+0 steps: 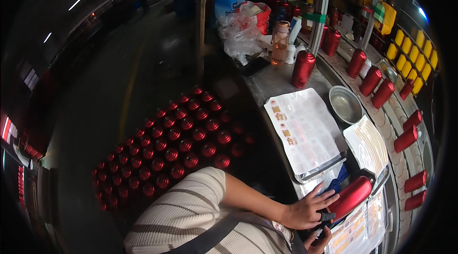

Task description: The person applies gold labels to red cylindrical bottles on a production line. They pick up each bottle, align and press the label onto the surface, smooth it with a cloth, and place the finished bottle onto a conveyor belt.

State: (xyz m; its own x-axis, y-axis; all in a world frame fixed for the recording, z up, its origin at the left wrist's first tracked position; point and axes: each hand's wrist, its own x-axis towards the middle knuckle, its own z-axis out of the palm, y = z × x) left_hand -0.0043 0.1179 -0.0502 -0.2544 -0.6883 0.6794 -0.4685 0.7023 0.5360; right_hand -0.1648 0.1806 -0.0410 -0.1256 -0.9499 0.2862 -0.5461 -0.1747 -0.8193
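A glossy red bottle [352,198] lies tilted on the bench at the lower right, its dark-rimmed end pointing away from me. My left hand [307,210] reaches over its near end, with fingers spread and the tips against its side. A black ribbed piece [327,216] shows at these fingers; I cannot make out whether it is worn on one. Just below, my right hand [318,243] is partly cut off by the lower edge, its visible fingers apart and nothing seen between them. Printed label sheets [352,235] lie beside the bottle. A blue cloth [338,180] is bunched behind it.
A large white label sheet [305,130], a metal bowl [346,104] and a stack of pale strips [366,143] cover the bench. Red bottles [405,139] line the conveyor at right. One red bottle [303,69] stands upright beyond. Several rows of red bottles [174,134] stand at left.
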